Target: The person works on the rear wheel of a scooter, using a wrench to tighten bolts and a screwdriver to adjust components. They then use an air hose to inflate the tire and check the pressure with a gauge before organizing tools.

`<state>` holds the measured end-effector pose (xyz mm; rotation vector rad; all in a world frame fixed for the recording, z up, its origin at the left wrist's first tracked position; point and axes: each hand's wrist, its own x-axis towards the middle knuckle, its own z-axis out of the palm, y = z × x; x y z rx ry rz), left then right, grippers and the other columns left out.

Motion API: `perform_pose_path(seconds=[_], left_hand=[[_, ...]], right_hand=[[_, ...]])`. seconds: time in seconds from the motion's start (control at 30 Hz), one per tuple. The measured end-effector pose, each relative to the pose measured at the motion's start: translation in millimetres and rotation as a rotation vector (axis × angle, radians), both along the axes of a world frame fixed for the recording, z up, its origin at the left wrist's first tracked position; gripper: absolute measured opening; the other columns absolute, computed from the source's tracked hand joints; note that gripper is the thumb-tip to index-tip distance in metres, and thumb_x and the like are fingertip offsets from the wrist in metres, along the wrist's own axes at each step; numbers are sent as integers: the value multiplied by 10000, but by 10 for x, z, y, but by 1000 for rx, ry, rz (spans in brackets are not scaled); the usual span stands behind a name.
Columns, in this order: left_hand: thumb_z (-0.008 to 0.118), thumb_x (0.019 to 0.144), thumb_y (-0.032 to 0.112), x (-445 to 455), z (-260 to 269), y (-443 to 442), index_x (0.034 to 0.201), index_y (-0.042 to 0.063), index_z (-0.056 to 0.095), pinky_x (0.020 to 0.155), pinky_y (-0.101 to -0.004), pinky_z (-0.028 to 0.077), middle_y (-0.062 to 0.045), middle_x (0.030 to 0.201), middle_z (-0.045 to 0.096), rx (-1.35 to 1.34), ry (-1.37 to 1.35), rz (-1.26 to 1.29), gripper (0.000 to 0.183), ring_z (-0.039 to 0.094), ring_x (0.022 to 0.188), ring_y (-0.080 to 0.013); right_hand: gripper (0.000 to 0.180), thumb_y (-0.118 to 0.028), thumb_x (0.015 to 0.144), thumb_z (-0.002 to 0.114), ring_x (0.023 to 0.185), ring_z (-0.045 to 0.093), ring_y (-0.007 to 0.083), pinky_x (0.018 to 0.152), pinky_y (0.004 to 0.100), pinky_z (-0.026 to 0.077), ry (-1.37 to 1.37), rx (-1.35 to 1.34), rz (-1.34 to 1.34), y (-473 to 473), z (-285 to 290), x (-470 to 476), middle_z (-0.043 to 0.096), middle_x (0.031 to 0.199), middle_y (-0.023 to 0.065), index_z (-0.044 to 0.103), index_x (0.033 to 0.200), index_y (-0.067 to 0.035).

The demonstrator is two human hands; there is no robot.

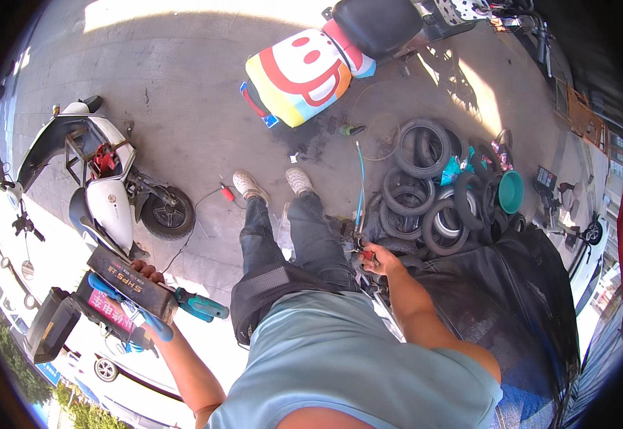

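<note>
My left hand [148, 272] is closed around a dark box [131, 283] that bears writing. Blue-handled tools [156, 324] lie along the box's near side, and a teal-and-black tool [202, 305] sticks out at its right end. At my right side, my right hand [380, 259] grips a red-handled tool [368, 255]; its working end is too small to make out. Just beyond it is a cluster of metal tools [358, 238], partly hidden, from which a thin blue hose or rod [360, 182] extends.
Tyres [423, 147] are heaped at the right, with a green basin [511, 192]. Black sheeting [504, 289] lies nearer. A partly stripped white scooter [108, 206] stands left, near a red device [227, 193] on a cable. A scooter with a colourful cover [295, 80] is ahead.
</note>
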<state>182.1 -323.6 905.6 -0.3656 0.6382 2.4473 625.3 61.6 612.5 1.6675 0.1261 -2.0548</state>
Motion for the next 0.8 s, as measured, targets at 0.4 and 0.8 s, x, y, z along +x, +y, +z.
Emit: perform_pose_path(seconds=[0.4,0.8], left_hand=[[812,816,481,678,472,-522,1358,-97,373,995,-450,550,-219,1169,557,-73,28,77,906,582,1116,-335],[703,876,560,523,308,-1063,1313,-60,441,906,-439,579,-208,1140,600,-129,61,-15,803,647,1025,-328]], right_hand=[[598,26,809,588,548,518,158,537,332,447,-45,939,216,-293,-771,103,642,878,86,529,1401,-42],[502,-21,858,583,411,440,133,354,313,308,-116,881,-146,-242,-702,-657,586,711,80,593,1348,-127]])
